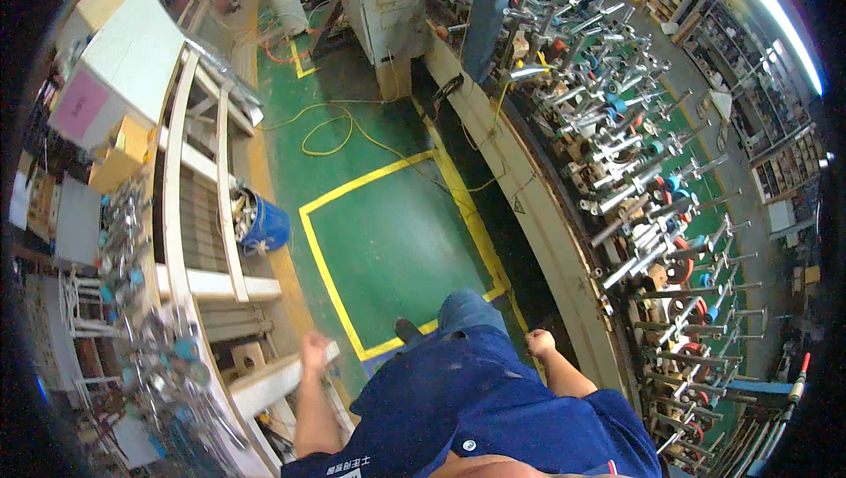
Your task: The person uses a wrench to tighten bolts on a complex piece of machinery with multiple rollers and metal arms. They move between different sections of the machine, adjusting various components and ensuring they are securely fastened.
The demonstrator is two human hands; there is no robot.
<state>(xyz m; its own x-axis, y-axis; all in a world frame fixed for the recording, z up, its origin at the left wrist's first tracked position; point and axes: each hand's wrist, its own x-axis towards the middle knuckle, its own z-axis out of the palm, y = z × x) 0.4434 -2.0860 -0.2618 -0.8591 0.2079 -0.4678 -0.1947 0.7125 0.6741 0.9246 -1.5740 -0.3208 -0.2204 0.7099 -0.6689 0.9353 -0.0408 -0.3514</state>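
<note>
My left hand (315,353) hangs beside a white beam of the rack on the left; its fingers are smeared by motion. On the other side, my right hand (540,343) is held out near the long cream side panel (538,222), fingers curled in, with nothing seen in them. Below me, one leg in blue trousers (471,309) reaches forward, and a dark shoe (407,331) shows near the yellow floor line. Neither hand visibly holds a thing.
Yellow lines mark a square on the green floor (397,231). A yellow hose (328,151) loops across it ahead. To the left are a blue bucket (267,227) and a white rack (176,187). Many metal clamps (634,170) fill the right side, beside a blue-grey post (487,15).
</note>
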